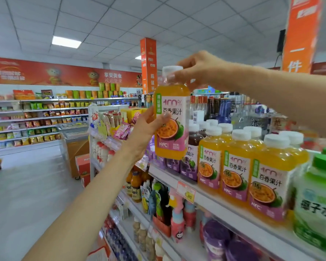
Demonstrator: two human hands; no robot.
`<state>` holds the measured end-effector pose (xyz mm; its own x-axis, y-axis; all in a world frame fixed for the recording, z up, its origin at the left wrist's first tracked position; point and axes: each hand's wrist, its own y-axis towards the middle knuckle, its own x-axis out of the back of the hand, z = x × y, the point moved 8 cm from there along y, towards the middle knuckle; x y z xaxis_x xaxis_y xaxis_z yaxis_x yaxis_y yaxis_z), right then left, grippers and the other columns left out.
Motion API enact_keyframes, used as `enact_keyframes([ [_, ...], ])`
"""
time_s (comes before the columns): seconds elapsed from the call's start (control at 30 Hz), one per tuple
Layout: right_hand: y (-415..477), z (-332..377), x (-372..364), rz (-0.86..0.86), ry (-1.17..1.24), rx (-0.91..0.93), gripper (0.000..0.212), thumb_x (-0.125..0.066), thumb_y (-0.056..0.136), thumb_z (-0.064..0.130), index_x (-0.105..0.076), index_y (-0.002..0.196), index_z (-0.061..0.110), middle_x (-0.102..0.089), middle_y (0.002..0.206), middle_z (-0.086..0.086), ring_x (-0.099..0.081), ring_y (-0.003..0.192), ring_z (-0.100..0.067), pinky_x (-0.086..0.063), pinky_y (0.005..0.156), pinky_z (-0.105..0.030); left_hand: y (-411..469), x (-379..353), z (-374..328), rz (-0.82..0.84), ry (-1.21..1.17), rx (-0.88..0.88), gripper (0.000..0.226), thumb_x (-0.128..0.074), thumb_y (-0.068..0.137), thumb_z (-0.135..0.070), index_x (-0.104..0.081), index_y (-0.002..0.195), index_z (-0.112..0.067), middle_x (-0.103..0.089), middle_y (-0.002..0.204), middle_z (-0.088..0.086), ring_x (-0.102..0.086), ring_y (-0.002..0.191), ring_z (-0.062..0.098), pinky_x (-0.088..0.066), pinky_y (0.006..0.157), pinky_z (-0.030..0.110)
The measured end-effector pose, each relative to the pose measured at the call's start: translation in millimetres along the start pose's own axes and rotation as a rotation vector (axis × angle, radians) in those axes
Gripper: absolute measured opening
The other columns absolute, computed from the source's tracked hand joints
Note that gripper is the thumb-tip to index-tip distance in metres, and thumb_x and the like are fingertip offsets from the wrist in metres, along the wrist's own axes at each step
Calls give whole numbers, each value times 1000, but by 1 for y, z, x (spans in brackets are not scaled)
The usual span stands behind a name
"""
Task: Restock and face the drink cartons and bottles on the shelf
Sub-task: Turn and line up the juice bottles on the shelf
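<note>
Supermarket aisle, white metal shelf (213, 204) at five o'clock. Held above its edge: white-capped plastic bottle of orange juice (172, 117). Gripped round the body by left hand (147, 129), pinched at the neck by right hand (198, 70), likely for facing beside matching bottles (233, 172) at four o'clock.

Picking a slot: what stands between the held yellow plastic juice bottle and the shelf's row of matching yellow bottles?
Head view: dark purple grape juice bottles with white caps stand between the held yellow bottle and the yellow row.
</note>
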<state>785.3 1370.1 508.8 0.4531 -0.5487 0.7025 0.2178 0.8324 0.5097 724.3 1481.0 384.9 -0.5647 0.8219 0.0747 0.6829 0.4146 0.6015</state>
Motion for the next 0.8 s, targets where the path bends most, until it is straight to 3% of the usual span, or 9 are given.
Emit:
enact_keyframes([
  [0.07,-2,-3,27,-66,-54,-24,21,-70,79,37,-69,83,16,-67,77,4,-63,69,-5,-52,59,-16,14,-19,-9,66,89,-4,99,-69,40,-78,-53,121,-22,-64,111,-13,-60,99,-4,-49,83,14],
  [0.13,-3,-8,55,-126,-86,-54,21,-70,79,37,-67,83,16,-66,76,5,-62,67,-4,-54,60,-16,25,-38,-12,128,167,-14,74,-67,58,-62,-50,117,-22,-59,110,-15,-59,92,-11,-49,84,14],
  [0.23,-1,-18,99,-241,-144,-104,25,-70,81,36,-65,89,13,-65,79,3,-63,68,-4,-54,58,-14,36,-57,-1,139,354,1,56,-66,82,-37,-45,127,-13,-56,122,-3,-54,106,4,-42,100,28],
  [0.33,-4,-27,134,-325,-212,-140,34,-69,83,36,-63,104,10,-64,84,1,-62,72,-6,-53,61,-16,39,-77,8,209,571,-65,61,-69,81,-39,-43,132,-16,-52,133,-1,-49,118,11,-37,98,25],
  [0.53,-7,-73,168,-407,-298,-286,31,-72,80,34,-64,93,7,-66,91,-8,-61,69,-10,-48,59,-19,41,-111,23,450,950,-201,59,-67,81,-47,-46,134,-32,-45,139,-3,-39,128,15,-34,104,34],
  [0.7,-9,-123,157,-316,-394,-390,34,-71,82,30,-64,103,5,-66,89,-7,-60,68,-13,-45,56,-18,44,-114,36,489,1001,-209,67,-70,77,-49,-41,136,-37,-47,138,-6,-41,125,14,-38,99,34],
  [0.8,-9,-151,140,-235,-429,-425,32,-71,81,32,-66,100,6,-68,90,-8,-61,71,-15,-45,57,-19,44,-114,38,474,1078,-239,74,-71,72,-54,-38,137,-39,-49,134,-2,-43,122,16,-41,96,35],
])
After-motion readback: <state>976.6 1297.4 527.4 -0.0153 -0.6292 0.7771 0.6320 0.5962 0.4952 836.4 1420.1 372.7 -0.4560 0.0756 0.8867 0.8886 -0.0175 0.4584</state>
